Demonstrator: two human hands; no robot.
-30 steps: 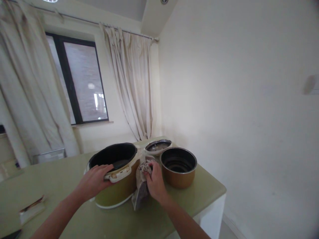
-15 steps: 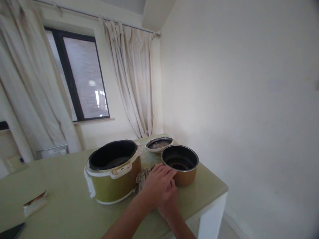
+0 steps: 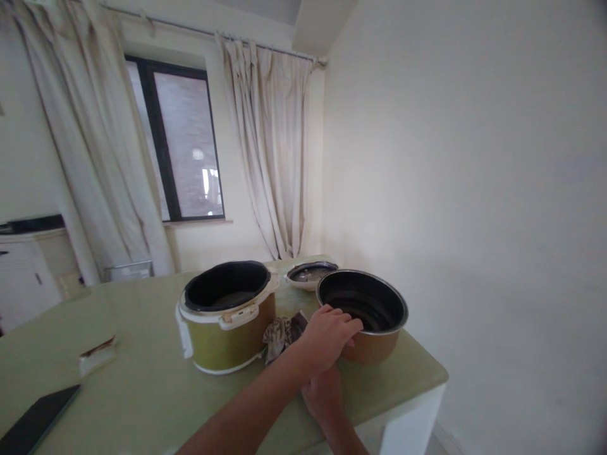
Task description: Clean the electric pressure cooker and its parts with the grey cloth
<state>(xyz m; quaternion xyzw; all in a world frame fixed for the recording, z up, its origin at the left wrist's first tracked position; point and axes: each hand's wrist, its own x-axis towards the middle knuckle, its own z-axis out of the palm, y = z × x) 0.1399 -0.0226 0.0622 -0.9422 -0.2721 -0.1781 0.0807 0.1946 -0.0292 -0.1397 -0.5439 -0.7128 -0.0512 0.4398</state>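
A cooking pot (image 3: 372,347) with a dark inside and a copper-coloured outside stands on the right of the table, slightly tilted. Over its near rim curl the fingers of my left hand (image 3: 332,335), closed on the edge. My right hand (image 3: 323,393) is below, crossed under my left wrist; its fingers are hidden. A crumpled patterned cloth (image 3: 278,335) lies just left of my hands, partly covered by my left forearm; whether my right hand touches it does not show. Beside the cloth is a green electric cooker body (image 3: 218,344), lidless, with a white rim and dark inside.
Behind the pot an upturned lid (image 3: 310,276) rests on the pale green table (image 3: 156,392). A small white packet (image 3: 97,355) and a dark flat object (image 3: 40,417) lie at the left. The table's right corner is close to the pot, and a wall (image 3: 474,221) rises beyond.
My left hand has left the cooker's rim, crossed over my right hand and taken the pot's rim. The pot has tilted slightly. The cloth now lies between cooker and hands. The view has turned left.
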